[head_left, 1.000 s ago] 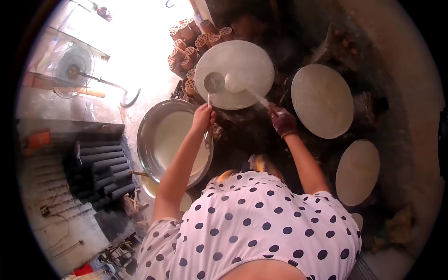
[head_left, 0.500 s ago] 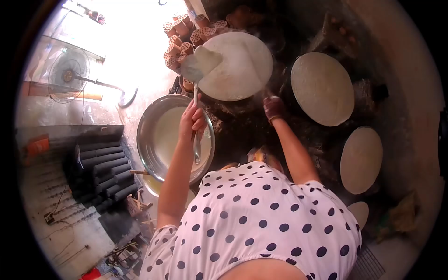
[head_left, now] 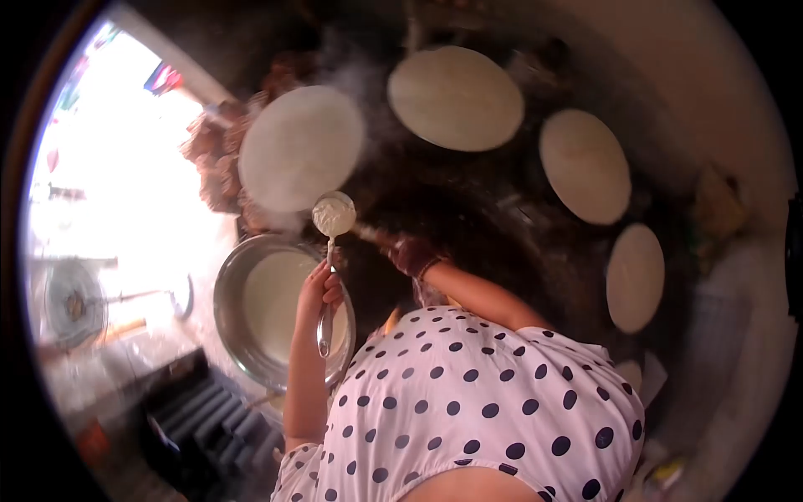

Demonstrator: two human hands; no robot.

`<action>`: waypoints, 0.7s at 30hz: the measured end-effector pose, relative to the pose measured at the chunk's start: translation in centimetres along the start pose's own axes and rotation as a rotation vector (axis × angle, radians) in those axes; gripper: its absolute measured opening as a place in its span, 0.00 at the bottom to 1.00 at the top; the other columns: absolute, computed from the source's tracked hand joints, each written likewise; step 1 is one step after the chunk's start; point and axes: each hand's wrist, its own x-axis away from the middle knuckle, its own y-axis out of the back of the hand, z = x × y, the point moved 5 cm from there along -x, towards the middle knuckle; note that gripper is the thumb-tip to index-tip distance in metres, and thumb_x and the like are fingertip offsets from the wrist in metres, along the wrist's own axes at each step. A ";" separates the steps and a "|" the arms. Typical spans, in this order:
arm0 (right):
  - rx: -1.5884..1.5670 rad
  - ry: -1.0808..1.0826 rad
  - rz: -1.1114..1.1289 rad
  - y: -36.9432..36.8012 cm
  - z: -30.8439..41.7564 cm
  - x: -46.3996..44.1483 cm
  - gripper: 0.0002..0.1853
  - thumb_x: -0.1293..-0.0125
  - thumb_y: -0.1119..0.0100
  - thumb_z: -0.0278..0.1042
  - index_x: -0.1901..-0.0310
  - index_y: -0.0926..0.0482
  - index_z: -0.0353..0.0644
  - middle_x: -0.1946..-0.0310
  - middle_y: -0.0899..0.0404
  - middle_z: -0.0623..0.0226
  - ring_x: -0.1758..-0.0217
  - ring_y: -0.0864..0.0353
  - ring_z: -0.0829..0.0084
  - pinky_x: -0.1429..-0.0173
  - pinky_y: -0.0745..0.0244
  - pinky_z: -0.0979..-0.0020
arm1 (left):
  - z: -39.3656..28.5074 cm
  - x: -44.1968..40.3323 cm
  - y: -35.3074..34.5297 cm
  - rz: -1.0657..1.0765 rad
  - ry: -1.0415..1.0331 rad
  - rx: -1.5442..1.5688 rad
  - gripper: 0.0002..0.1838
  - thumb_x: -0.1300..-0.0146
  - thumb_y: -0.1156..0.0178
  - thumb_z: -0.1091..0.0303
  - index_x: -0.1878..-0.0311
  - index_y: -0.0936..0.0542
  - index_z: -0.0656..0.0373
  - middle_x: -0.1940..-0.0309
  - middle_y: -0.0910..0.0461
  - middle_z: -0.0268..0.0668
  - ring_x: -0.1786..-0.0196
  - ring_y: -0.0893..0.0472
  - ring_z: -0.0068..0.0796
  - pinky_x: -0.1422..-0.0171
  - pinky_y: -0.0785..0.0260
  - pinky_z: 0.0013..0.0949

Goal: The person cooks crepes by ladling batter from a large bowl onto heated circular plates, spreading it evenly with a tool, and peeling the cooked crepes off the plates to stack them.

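Observation:
My left hand (head_left: 318, 294) is closed around the handle of a ladle (head_left: 326, 329). The ladle's round bowl, coated with pale batter, is raised just below a round pan (head_left: 303, 149) covered with a pale layer. My right hand (head_left: 411, 254), in a dark glove, grips a pan handle (head_left: 374, 238) that runs up and left toward that pan. Where the handle meets the pan is blurred and partly behind the ladle. Below my left hand stands a wide metal basin (head_left: 230, 335) holding pale liquid batter (head_left: 272, 305).
More pale round surfaces curve to the right: one at the top (head_left: 456, 99), another farther right (head_left: 585, 166), a third lower down (head_left: 636, 278). Steam rises near the left pan. Reddish perforated cylinders (head_left: 219, 159) and stacked black cylinders (head_left: 222, 427) lie at left, with a fan (head_left: 75, 303).
The view has turned, shifting the pans leftward. The ladle has come away from the pan surface toward me. My right hand has moved left, nearer the ladle, still on the handle.

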 end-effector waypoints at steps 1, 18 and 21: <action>0.131 0.300 0.173 -1.4 -1.2 2.5 0.20 0.40 0.45 0.42 0.45 0.26 0.55 0.64 0.21 0.63 0.62 0.20 0.57 0.58 0.24 0.58 | 0.9 -0.6 -0.7 -0.005 0.011 -0.079 0.17 0.27 0.55 0.67 0.37 0.33 0.52 0.84 0.43 0.22 0.88 0.43 0.14 0.85 0.48 0.22; -1.209 -1.089 -0.953 22.0 -23.6 17.4 0.24 0.42 0.35 0.52 0.61 0.18 0.34 0.75 0.20 0.64 0.72 0.22 0.69 0.68 0.28 0.63 | -1.2 -1.2 -14.7 0.362 0.002 -0.483 0.27 0.27 0.54 0.68 0.27 0.45 0.55 0.86 0.44 0.23 0.89 0.45 0.13 0.88 0.53 0.20; -0.957 -1.136 -0.803 20.7 -29.7 18.5 0.24 0.41 0.37 0.53 0.72 0.22 0.34 0.84 0.29 0.66 0.82 0.31 0.72 0.74 0.35 0.64 | 1.0 -5.7 -14.3 0.473 0.187 -0.322 0.26 0.27 0.54 0.65 0.28 0.44 0.53 0.86 0.45 0.22 0.89 0.46 0.12 0.88 0.54 0.19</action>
